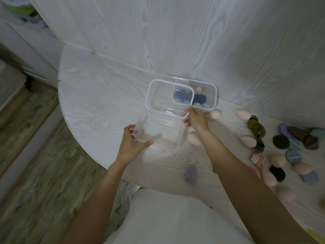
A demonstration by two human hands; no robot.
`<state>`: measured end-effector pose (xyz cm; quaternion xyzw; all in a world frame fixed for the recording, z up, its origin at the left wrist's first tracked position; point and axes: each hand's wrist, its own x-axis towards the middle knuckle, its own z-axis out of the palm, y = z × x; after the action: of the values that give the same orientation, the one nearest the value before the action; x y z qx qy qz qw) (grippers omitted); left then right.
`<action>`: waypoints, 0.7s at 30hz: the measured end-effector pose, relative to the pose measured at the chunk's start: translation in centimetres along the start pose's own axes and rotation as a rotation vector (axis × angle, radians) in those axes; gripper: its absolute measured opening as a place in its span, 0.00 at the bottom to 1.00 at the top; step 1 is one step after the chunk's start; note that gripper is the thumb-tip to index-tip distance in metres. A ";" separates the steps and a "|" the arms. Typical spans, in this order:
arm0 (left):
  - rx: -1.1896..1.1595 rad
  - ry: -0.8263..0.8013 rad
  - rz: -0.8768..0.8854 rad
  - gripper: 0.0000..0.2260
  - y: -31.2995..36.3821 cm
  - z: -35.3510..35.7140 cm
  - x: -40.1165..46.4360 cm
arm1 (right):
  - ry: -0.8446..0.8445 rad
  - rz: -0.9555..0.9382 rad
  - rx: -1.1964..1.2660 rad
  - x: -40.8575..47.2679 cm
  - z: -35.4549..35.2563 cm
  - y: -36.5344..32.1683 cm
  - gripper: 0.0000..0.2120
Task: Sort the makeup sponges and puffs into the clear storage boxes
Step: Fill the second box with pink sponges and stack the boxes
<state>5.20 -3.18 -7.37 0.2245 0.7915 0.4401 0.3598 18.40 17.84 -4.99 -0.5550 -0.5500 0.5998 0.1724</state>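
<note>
In the head view, at centre frame, the left hand (132, 140) grips the near corner of an empty clear box (158, 132) while the right hand (196, 118) pinches what seems to be its lid (169, 99); lift it clear of the filled box (204, 95) behind, then set it aside, away from the loose sponges and puffs (284, 150) at right.

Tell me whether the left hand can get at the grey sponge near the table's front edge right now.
Probably not at once: the left hand grips the empty clear box. The grey sponge lies uncovered between both forearms, so once freed, the way looks clear.
</note>
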 end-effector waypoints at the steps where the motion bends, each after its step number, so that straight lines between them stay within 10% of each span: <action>1: 0.043 -0.008 0.020 0.38 0.1 0.4 0.1 | 0.034 -0.004 -0.005 0.4 -0.5 0.1 0.07; 10: 0.306 0.048 0.231 0.38 2.4 3.5 1.1 | 0.221 -0.139 -0.029 -1.0 -6.0 2.3 0.05; 16: 0.498 0.054 0.646 0.22 5.5 4.8 0.2 | 0.279 -0.303 -0.399 -3.8 -9.2 5.9 0.14; 21: 0.707 -0.232 1.028 0.15 7.7 10.3 1.0 | 0.207 -0.388 -0.704 -0.7 -11.7 5.3 0.20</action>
<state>12.77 7.01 -4.80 0.7274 0.6360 0.2416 0.0898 30.77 20.92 -6.57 -0.5235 -0.7957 0.2723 0.1365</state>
